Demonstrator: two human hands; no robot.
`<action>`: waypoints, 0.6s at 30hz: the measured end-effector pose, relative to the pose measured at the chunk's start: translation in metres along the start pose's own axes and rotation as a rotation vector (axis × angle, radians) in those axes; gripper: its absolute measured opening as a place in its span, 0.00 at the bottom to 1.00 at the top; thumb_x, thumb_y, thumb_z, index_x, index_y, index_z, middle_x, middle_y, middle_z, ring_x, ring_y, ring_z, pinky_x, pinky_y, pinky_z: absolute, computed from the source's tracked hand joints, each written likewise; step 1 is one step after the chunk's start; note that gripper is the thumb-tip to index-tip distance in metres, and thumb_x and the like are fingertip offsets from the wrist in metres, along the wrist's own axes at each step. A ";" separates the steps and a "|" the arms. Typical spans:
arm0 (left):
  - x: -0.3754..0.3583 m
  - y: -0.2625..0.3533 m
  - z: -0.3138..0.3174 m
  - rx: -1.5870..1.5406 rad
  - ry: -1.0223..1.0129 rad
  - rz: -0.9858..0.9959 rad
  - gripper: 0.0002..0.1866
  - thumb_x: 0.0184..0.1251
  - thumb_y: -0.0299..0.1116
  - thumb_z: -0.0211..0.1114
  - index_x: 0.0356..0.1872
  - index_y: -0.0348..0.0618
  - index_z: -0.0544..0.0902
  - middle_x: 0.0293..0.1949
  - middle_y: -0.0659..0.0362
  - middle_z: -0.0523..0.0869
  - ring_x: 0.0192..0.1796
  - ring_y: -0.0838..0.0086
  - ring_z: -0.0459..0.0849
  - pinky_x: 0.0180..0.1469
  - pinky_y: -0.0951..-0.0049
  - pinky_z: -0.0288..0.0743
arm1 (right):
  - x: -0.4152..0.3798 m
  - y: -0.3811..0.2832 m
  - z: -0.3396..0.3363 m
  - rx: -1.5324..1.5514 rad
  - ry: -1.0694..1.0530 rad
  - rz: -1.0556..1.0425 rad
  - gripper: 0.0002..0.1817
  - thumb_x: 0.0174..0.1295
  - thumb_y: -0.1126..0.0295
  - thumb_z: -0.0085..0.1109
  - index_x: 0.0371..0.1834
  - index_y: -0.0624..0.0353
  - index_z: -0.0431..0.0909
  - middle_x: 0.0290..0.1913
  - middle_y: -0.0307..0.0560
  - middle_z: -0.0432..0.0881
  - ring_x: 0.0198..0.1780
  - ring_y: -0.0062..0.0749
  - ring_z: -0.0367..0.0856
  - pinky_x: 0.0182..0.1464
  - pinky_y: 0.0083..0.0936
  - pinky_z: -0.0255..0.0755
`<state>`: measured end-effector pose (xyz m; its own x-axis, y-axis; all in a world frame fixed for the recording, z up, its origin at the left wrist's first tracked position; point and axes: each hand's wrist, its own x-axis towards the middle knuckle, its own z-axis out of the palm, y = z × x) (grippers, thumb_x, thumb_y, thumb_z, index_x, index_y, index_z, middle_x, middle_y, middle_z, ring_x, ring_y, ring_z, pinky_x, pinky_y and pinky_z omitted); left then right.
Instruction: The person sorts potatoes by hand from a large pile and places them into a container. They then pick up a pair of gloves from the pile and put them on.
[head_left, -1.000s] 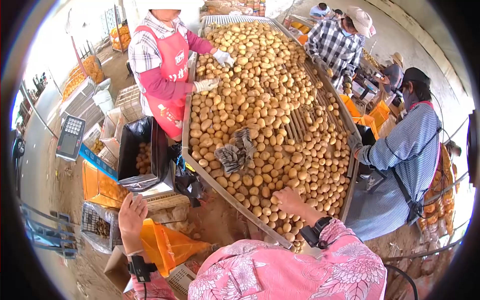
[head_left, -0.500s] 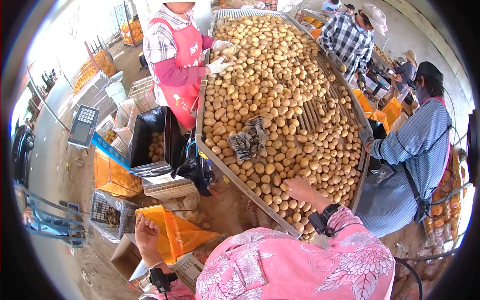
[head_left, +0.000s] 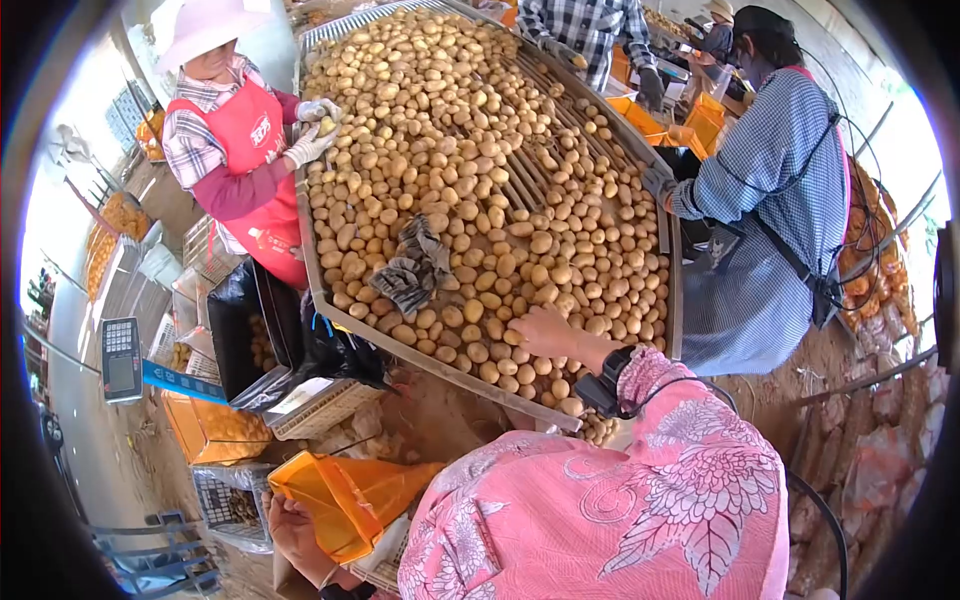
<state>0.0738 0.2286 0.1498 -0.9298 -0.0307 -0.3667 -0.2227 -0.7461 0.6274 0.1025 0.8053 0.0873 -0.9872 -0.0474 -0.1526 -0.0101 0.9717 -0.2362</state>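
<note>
My right hand [head_left: 548, 332] reaches over the near end of a sloping metal sorting table heaped with potatoes [head_left: 420, 160]. Its fingers curl over a potato [head_left: 513, 337] at the fingertips. Low on the left, my left hand [head_left: 292, 528] has its fingers curled close against the side of an orange bin [head_left: 350, 500]; whatever it may hold is hidden. Left of my right hand, a crumpled grey-black striped cloth [head_left: 412, 265] lies on the potatoes.
A person in a red apron [head_left: 245, 140] handles potatoes at the table's left. Two people in checked clothing stand along its right side. A scale display [head_left: 122, 360], a black-lined bin [head_left: 240, 330] and a grey crate [head_left: 232, 505] stand left. The table's metal rim [head_left: 430, 362] runs before me.
The view has shifted, so the table appears farther left and higher. My left hand has come down beside the orange bin. My right hand remains over the potatoes at the near end.
</note>
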 end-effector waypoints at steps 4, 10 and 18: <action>-0.002 -0.001 0.001 0.001 0.009 -0.011 0.09 0.66 0.29 0.52 0.46 0.50 0.73 0.33 0.63 0.78 0.30 0.76 0.74 0.35 0.73 0.75 | 0.001 -0.001 -0.004 0.005 -0.012 0.004 0.21 0.48 0.63 0.54 0.48 0.54 0.74 0.34 0.44 0.78 0.44 0.38 0.71 0.47 0.39 0.60; 0.003 -0.003 -0.012 -0.069 0.004 -0.098 0.09 0.67 0.32 0.51 0.46 0.49 0.72 0.31 0.65 0.77 0.29 0.76 0.74 0.34 0.74 0.75 | 0.002 0.000 -0.006 -0.006 -0.043 -0.002 0.21 0.49 0.63 0.54 0.48 0.54 0.74 0.33 0.44 0.78 0.44 0.39 0.70 0.47 0.39 0.60; -0.014 -0.008 0.012 -0.027 0.045 -0.035 0.09 0.68 0.32 0.51 0.46 0.48 0.72 0.29 0.65 0.75 0.28 0.76 0.73 0.34 0.74 0.74 | 0.002 -0.003 -0.007 0.008 -0.041 0.013 0.22 0.47 0.64 0.52 0.49 0.51 0.75 0.36 0.43 0.80 0.45 0.39 0.72 0.49 0.39 0.60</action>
<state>0.0851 0.2431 0.1579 -0.9072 -0.0339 -0.4192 -0.2465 -0.7648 0.5952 0.0996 0.8036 0.0945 -0.9798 -0.0448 -0.1951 0.0037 0.9703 -0.2417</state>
